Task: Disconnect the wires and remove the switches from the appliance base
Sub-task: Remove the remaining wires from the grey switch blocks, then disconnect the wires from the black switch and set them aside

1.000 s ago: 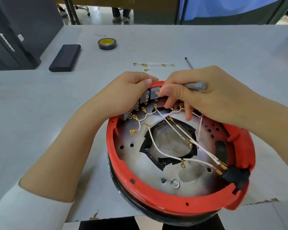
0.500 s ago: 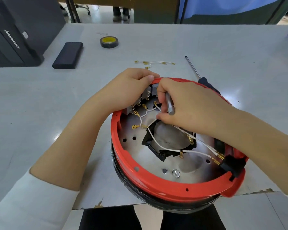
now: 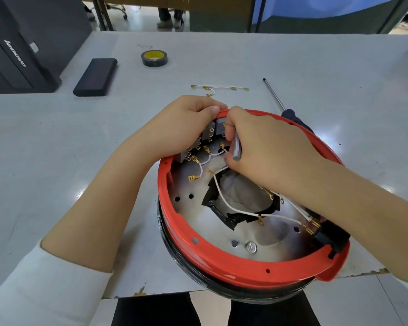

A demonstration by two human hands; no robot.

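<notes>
Both curled: left hand [image 3: 186,128] gripping switches [image 3: 209,132], right hand [image 3: 264,147] holding grey tool [image 3: 236,149]

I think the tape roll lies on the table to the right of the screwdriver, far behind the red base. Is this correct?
Not quite. The head view shows the tape roll to the left of the screwdriver, not the right. The rest holds: it lies on the table, far behind the red base.
</notes>
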